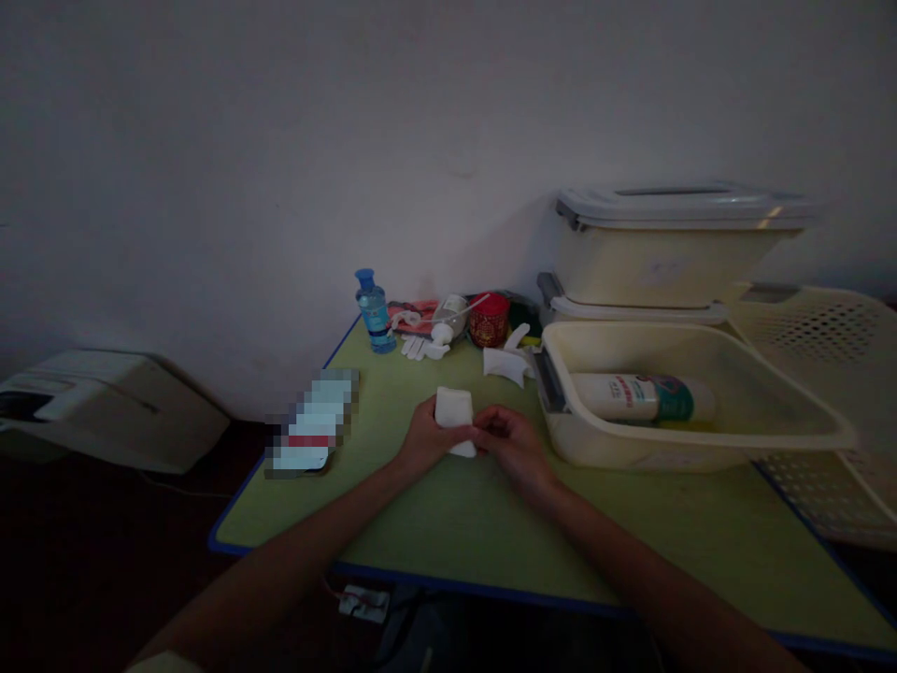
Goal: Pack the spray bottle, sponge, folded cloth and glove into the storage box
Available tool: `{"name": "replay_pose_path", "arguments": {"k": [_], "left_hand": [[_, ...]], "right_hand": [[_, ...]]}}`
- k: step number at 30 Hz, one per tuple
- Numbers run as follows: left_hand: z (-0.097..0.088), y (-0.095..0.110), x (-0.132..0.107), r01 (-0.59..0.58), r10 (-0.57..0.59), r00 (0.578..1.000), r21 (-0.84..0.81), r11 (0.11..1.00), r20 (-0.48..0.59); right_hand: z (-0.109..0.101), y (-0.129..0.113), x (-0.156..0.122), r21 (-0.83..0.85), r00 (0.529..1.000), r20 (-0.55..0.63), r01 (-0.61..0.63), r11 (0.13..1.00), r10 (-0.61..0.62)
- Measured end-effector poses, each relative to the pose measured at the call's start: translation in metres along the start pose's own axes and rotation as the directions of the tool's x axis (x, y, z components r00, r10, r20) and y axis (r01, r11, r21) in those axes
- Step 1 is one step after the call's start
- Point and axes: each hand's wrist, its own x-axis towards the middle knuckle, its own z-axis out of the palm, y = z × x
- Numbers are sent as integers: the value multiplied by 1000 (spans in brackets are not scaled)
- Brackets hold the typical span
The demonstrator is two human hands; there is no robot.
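Observation:
A folded white cloth [454,409], soft-looking and roughly rectangular, is held upright just above the middle of the green table. My left hand [429,437] grips it from the left, its thumb laid across the lower front. On the other side my right hand [515,449] has its fingers curled in, thumb and fingertips pinching at the cloth's lower right edge. The exact grip of the right fingertips is partly hidden. Beyond the hands lies a white curved piece [505,365] on the table.
A cream bin [701,449] holding a white-and-green bottle [631,397] stands to the right, with lidded boxes [673,262] behind. At the back are a blue bottle [377,313], a red container [489,322] and white gloves [424,348]. A blurred-out phone [315,421] lies left.

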Motion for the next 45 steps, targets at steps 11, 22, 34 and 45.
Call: {"name": "replay_pose_path", "arguments": {"k": [11,22,34,45], "left_hand": [[-6,3,0,56,-51,979,-23,998,197],[-30,36,-20,21,-133,928,310,950,347],[-27,96,-47,87,-177,870,210,974,459],[17,136,-33,38,15,856,-92,995,517]], "right_hand": [[-2,7,2,27,995,61,81,996,-83],[11,-21,-17,-116,989,115,105,988,-92],[-7,-87,-53,-295,974,213,142,945,-80],[-53,-157,-58,-346,976,197,158,925,-93]]}}
